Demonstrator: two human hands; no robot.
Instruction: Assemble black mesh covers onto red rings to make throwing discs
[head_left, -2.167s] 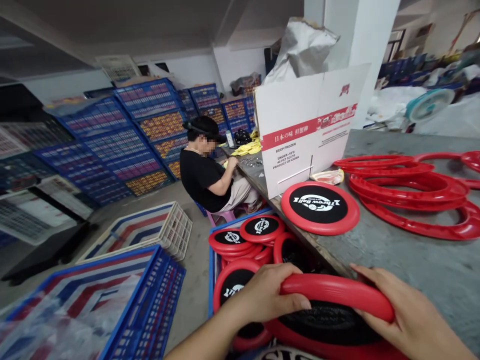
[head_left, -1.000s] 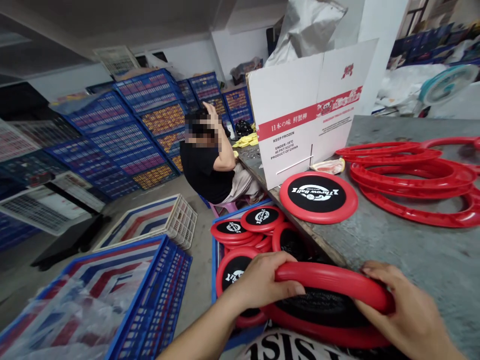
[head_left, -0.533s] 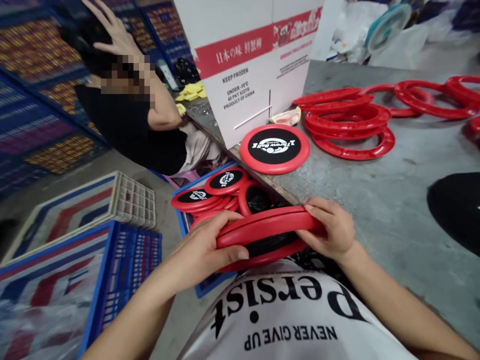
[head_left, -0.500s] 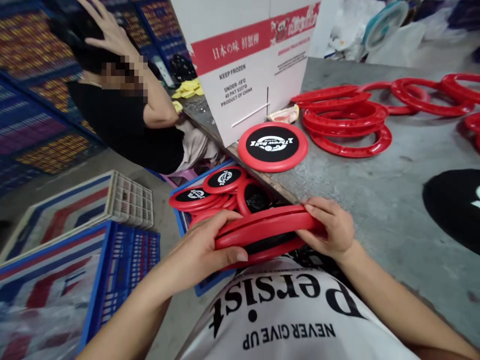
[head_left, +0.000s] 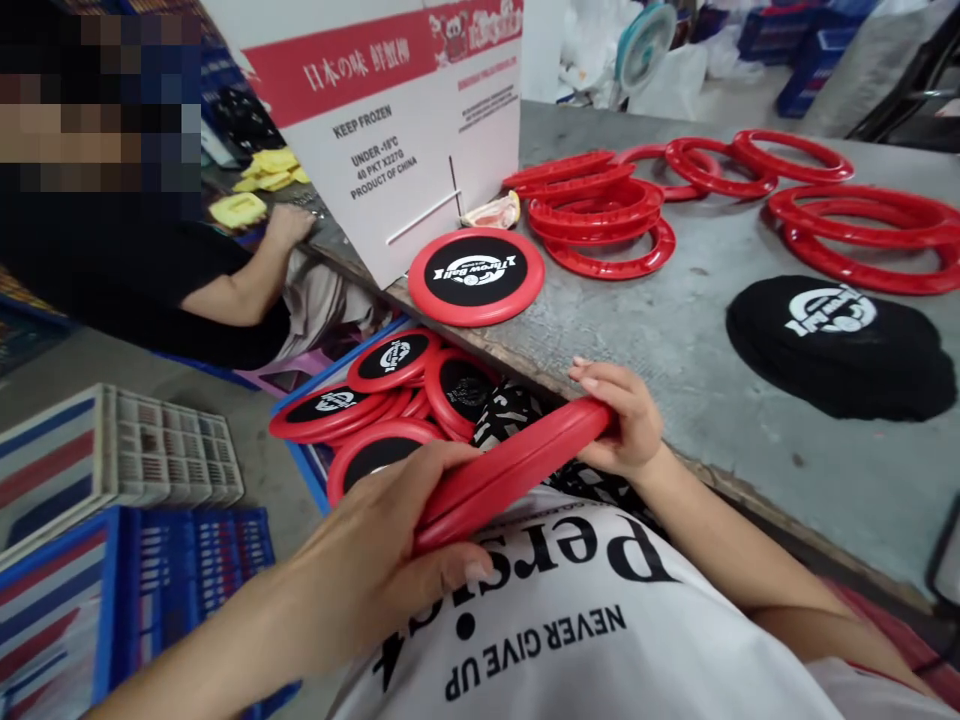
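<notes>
Edge-on in front of my chest, a red-rimmed disc (head_left: 517,465) is held tilted, its right end higher; a seam line runs along its rim. My left hand (head_left: 390,530) grips the lower left end, thumb underneath and fingers over the top. At the upper right end is my right hand (head_left: 626,420), curled round the rim with its fingertips standing off above. A finished disc (head_left: 476,278) with a black "Throw Ball" face lies flat at the table's edge. Below, a blue crate (head_left: 307,462) holds several similar discs (head_left: 395,360).
Loose red rings (head_left: 611,262) lie in piles across the grey table (head_left: 675,380). Black printed fabric rounds (head_left: 840,350) are stacked at the right. A white carton (head_left: 390,130) stands upright at the back. Another person (head_left: 247,290) sits at the left, beside yellow pieces (head_left: 238,210).
The disc has tilted, its left end dropping towards me. My right fingers have loosened and lifted off the rim's top. The view has swung right; the other person's arm has come down to the table.
</notes>
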